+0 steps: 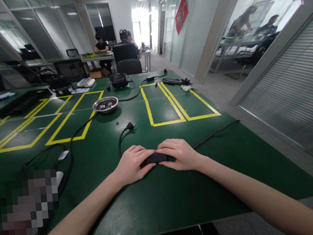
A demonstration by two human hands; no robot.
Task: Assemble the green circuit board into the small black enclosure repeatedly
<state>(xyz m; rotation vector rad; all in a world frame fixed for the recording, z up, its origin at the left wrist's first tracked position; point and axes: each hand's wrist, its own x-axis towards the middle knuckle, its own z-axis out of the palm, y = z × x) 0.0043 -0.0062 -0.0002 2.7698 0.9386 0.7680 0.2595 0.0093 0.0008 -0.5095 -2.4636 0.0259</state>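
Two bare hands: the left hand (134,165) and the right hand (180,155) are pinching, fingers bending over the far side and thumbs pressing on the near one, fingertips almost meeting.
Pinched piece: here it is, a small black rectangular plastic block (156,157) sitting right between those fingers; whether it is resting on the tabletop or being lifted, I cannot tell.
Plug: just beyond the grip and to its left, a black plug with metal pins (130,126) is lying on a short curved cord that is vanishing behind the left hand.
Cord: a thin black cord (215,133) is emerging behind the right hand and running off rightward.
Bowl: farther out, left of the grip, a round shiny metal bowl (113,107) is holding small metal parts.
Tape: yellow tape outlines (170,123) are marking the glossy green tabletop (143,213) ahead of the grip.
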